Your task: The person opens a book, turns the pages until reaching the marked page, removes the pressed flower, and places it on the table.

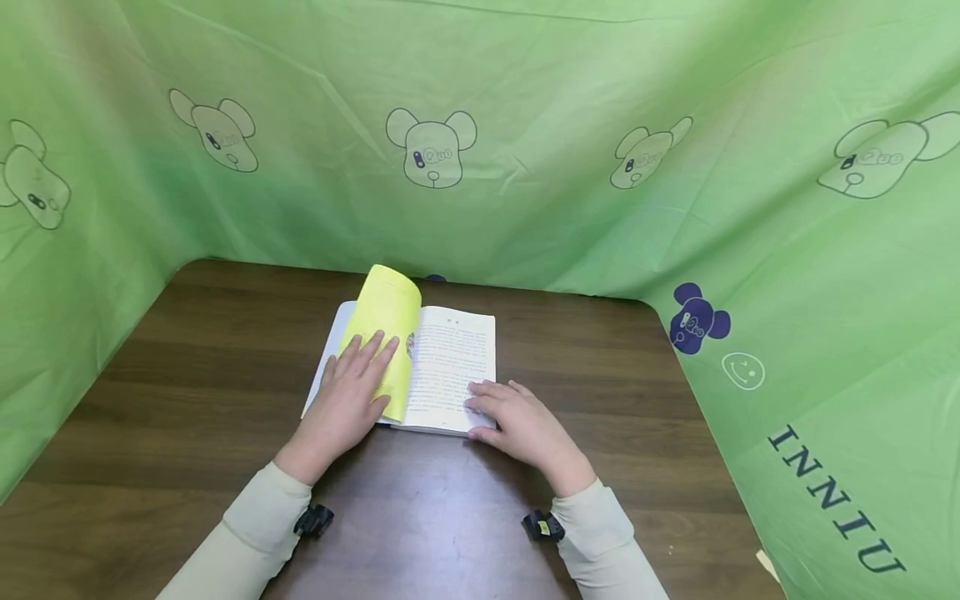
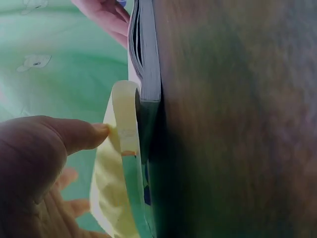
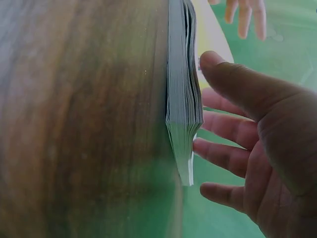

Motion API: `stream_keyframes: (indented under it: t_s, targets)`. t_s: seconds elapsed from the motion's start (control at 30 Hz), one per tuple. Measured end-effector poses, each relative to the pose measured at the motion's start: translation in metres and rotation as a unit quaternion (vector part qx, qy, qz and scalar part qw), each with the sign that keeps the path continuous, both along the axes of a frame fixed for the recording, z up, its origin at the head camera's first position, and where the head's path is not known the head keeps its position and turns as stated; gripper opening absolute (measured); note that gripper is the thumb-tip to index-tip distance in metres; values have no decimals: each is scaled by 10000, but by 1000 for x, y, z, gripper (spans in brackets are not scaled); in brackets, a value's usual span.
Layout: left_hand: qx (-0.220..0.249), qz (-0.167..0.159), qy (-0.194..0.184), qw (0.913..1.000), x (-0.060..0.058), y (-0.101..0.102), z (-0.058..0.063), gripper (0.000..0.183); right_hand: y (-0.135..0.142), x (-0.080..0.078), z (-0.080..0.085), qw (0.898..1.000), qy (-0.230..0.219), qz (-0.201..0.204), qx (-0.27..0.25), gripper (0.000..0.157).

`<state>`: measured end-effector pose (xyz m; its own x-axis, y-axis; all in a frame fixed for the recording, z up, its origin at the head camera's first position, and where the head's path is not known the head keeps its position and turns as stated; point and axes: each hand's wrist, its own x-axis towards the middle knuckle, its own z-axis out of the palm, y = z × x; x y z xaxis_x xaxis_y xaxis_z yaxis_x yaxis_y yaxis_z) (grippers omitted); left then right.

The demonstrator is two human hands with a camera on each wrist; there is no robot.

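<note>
An open book [image 1: 453, 358] lies on the brown wooden table, printed text on its right page. On its left side a yellow sheet [image 1: 386, 304] curves up, with a pale cover flap [image 1: 318, 379] beneath it. My left hand [image 1: 347, 404] rests on the yellow sheet, fingers straight and spread; in the left wrist view its thumb [image 2: 81, 134] touches the sheet. My right hand [image 1: 521, 421] lies at the lower right corner of the right page, fingers relaxed. The right wrist view shows its fingers [image 3: 228, 153] beside the thick block of page edges [image 3: 183, 74].
A green cloth [image 1: 525, 225] printed with bear heads hangs behind and at both sides of the table [image 1: 202, 375]. A black wrist camera [image 1: 313, 521] sits at the left sleeve, another black device [image 1: 543, 526] at the right.
</note>
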<state>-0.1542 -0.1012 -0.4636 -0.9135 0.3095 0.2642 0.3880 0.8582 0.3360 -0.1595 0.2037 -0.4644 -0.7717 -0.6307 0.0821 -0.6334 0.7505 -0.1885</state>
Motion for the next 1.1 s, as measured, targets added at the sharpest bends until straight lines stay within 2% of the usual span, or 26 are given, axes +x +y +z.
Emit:
stream_keyframes:
  t_s: [0.13, 0.23, 0.4, 0.6, 0.77, 0.93, 1.1]
  targets:
    - [27, -348, -104, 9993, -2, 0, -1, 83, -1, -1, 1, 10000, 6, -1, 93, 52]
    - [70, -541, -174, 9984, -3, -1, -4, 77, -1, -1, 1, 9999, 37, 47, 137, 48]
    - [-75, -575, -238, 9980, -4, -3, -8, 60, -2, -2, 1, 9997, 98, 167, 157, 40]
    - [-322, -433, -420, 9977, -4, -4, -9, 43, 0, -3, 2, 9985, 254, 406, 259, 25]
    - [-527, -233, -662, 9961, 0, -2, -8, 35, 0, 0, 3, 9977, 311, 517, 323, 16]
    - [-539, 114, -1021, 9932, 7, 1, -4, 34, 1, 3, 6, 9965, 446, 567, 414, 12]
    - [-384, 343, -1239, 9910, 12, 6, -1, 44, 1, 4, 4, 9963, 517, 542, 432, 11]
